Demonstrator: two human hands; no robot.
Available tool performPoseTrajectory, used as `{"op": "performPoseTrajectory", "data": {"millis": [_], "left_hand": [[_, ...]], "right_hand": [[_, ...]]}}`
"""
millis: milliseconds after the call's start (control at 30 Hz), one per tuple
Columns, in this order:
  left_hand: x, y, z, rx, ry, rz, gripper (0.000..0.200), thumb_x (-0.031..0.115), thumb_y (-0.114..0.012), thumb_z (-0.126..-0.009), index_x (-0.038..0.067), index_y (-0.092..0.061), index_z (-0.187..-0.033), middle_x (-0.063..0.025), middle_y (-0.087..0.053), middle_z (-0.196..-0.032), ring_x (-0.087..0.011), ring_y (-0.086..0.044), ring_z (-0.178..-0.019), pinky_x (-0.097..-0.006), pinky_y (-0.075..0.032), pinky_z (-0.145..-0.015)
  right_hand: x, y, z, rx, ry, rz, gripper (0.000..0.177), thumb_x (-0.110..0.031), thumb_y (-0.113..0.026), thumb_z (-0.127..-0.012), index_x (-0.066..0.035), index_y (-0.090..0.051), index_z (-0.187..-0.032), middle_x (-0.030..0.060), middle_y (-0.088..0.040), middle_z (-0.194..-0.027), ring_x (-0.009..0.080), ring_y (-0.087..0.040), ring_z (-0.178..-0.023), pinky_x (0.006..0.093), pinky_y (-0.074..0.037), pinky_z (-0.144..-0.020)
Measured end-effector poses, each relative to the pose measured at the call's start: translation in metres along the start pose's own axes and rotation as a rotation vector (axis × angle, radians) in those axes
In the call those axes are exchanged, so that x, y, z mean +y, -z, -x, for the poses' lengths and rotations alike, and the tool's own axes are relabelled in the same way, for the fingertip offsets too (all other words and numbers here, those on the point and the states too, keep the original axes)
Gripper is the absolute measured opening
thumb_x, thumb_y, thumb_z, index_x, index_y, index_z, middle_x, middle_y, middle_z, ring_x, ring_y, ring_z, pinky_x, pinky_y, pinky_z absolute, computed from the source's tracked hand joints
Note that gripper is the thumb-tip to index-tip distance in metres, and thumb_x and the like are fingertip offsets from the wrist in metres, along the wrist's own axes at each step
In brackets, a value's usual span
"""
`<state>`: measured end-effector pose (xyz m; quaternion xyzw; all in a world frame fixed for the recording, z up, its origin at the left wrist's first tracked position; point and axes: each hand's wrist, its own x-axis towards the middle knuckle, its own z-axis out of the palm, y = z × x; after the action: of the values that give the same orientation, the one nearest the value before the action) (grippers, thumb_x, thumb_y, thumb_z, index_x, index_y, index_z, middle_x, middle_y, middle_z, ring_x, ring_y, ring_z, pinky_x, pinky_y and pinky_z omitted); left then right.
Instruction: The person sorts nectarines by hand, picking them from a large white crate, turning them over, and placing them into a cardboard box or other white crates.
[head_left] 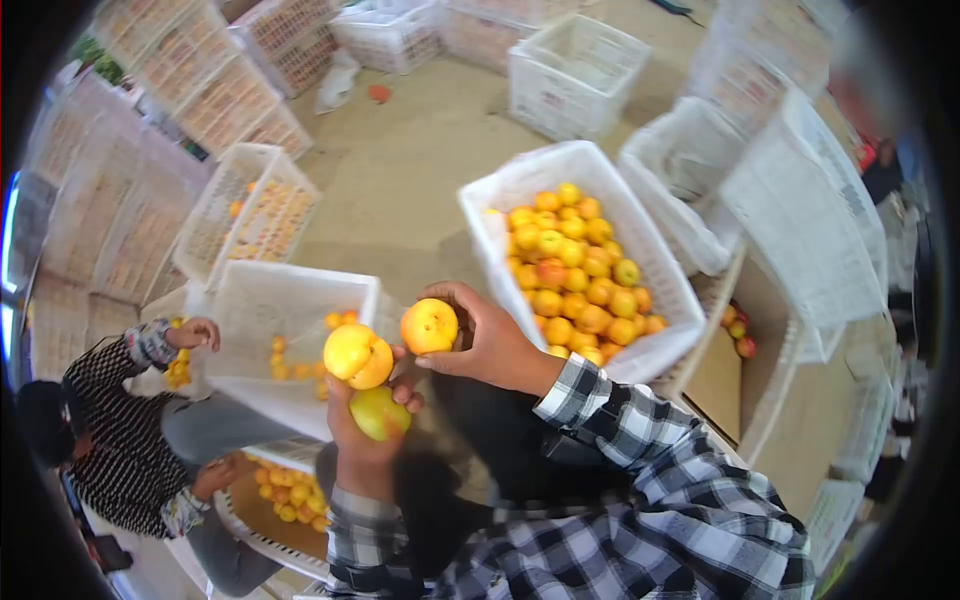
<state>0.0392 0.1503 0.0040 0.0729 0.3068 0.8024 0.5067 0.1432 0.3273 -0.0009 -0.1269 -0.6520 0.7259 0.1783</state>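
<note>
My left hand (357,450) is closed around two fruits that look like peaches. The upper one is a bright yellow peach (358,356) with a crease. Below it, against my palm, sits a greenish-yellow peach (380,412). Beside them, my right hand (492,338) grips an orange-yellow peach (429,326) between thumb and fingers; small dark spots show on its skin. Just beyond my right hand stands a white-lined crate (640,245) holding many peaches (575,255). Left of my hands is another white-lined crate (300,278) with several peaches inside.
At the left sits a co-worker (125,430) in a patterned top, near a crate of peaches (290,490). Stacked crates (190,75) rise at the back left. A white crate (577,75) stands on the floor ahead. To the right are a lined crate (685,150) and a box (755,350).
</note>
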Motion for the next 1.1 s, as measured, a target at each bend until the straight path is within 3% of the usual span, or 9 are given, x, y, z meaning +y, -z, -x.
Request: {"op": "performPoseTrajectory", "data": {"millis": [100,200,300,400,567,667,800,867,1100], "left_hand": [[-0.062,-0.008,-0.029,-0.067,0.058,0.165,0.062,0.060,-0.046,-0.091,0.011,-0.048,-0.129,-0.0101,-0.055,-0.121,-0.0187,-0.050,-0.077,-0.0347,-0.044,-0.067],[-0.132,-0.011,-0.047,-0.026,0.167,0.144,0.055,0.052,-0.046,-0.094,0.010,-0.046,-0.130,-0.0134,-0.054,-0.122,-0.0216,-0.052,-0.080,-0.0378,-0.046,-0.069],[-0.176,-0.007,-0.067,-0.012,0.298,-0.054,0.046,0.044,-0.046,-0.097,0.011,-0.045,-0.128,-0.0114,-0.054,-0.120,-0.0221,-0.058,-0.085,-0.0355,-0.053,-0.072],[-0.176,0.001,-0.084,0.113,0.327,-0.173,0.042,0.038,-0.053,-0.095,0.011,-0.043,-0.127,-0.0080,-0.055,-0.113,-0.0211,-0.060,-0.082,-0.0335,-0.053,-0.068],[-0.167,-0.015,-0.075,0.249,0.389,-0.359,0.042,0.035,-0.059,-0.093,0.013,-0.045,-0.127,-0.0079,-0.059,-0.106,-0.0186,-0.061,-0.079,-0.0335,-0.054,-0.067],[-0.179,-0.009,-0.081,0.335,0.336,-0.505,0.047,0.019,-0.072,-0.085,0.006,-0.048,-0.124,-0.0092,-0.058,-0.110,-0.0161,-0.060,-0.091,-0.0312,-0.054,-0.070],[-0.192,-0.010,-0.086,0.215,0.294,-0.904,0.054,0.017,-0.076,-0.081,0.003,-0.048,-0.125,-0.0084,-0.061,-0.107,-0.0122,-0.058,-0.093,-0.0255,-0.048,-0.078],[-0.199,-0.009,-0.091,0.193,0.310,-0.859,0.054,0.017,-0.075,-0.081,0.003,-0.048,-0.125,-0.0085,-0.061,-0.108,-0.0126,-0.058,-0.093,-0.0258,-0.048,-0.077],[-0.199,-0.015,-0.094,0.297,0.567,-0.351,0.038,0.036,-0.051,-0.096,0.006,-0.052,-0.119,-0.0120,-0.059,-0.110,-0.0197,-0.060,-0.094,-0.0353,-0.051,-0.078]], "right_hand": [[0.058,0.060,0.037,0.202,0.096,0.048,0.057,-0.020,-0.077,-0.077,-0.005,-0.048,-0.124,0.0069,-0.061,-0.101,0.0121,-0.061,-0.084,0.0255,-0.051,-0.069],[0.109,0.122,0.097,0.371,-0.388,-0.047,0.059,-0.029,-0.073,-0.079,-0.003,-0.047,-0.125,0.0094,-0.062,-0.102,0.0127,-0.064,-0.074,0.0256,-0.051,-0.055],[0.171,0.162,0.122,0.605,-0.464,0.091,0.059,-0.029,-0.072,-0.080,-0.004,-0.046,-0.127,0.0082,-0.061,-0.099,0.0121,-0.062,-0.072,0.0243,-0.050,-0.056],[0.192,0.175,0.097,0.689,-0.555,-0.100,0.059,-0.023,-0.072,-0.080,-0.004,-0.044,-0.129,0.0081,-0.060,-0.098,0.0138,-0.061,-0.073,0.0261,-0.051,-0.058],[0.201,0.178,0.088,0.710,-0.460,-0.279,0.066,-0.012,-0.072,-0.079,-0.005,-0.038,-0.135,0.0103,-0.058,-0.100,0.0167,-0.061,-0.079,0.0293,-0.054,-0.066],[0.192,0.168,0.088,0.750,-0.478,-0.456,0.069,-0.026,-0.064,-0.089,-0.003,-0.027,-0.143,0.0164,-0.055,-0.118,0.0269,-0.060,-0.098,0.0370,-0.053,-0.082],[0.145,0.141,0.099,0.560,-0.532,-0.545,0.058,-0.036,-0.053,-0.096,-0.002,-0.034,-0.139,0.0160,-0.054,-0.121,0.0279,-0.060,-0.104,0.0410,-0.053,-0.085],[0.149,0.138,0.105,0.236,-0.466,-1.056,0.049,-0.041,-0.044,-0.099,-0.004,-0.042,-0.132,0.0142,-0.055,-0.120,0.0271,-0.059,-0.107,0.0415,-0.054,-0.086],[0.144,0.145,0.129,0.415,-0.351,-1.309,0.042,-0.034,-0.043,-0.099,-0.002,-0.045,-0.127,0.0167,-0.055,-0.125,0.0321,-0.056,-0.114,0.0446,-0.048,-0.096]]}}
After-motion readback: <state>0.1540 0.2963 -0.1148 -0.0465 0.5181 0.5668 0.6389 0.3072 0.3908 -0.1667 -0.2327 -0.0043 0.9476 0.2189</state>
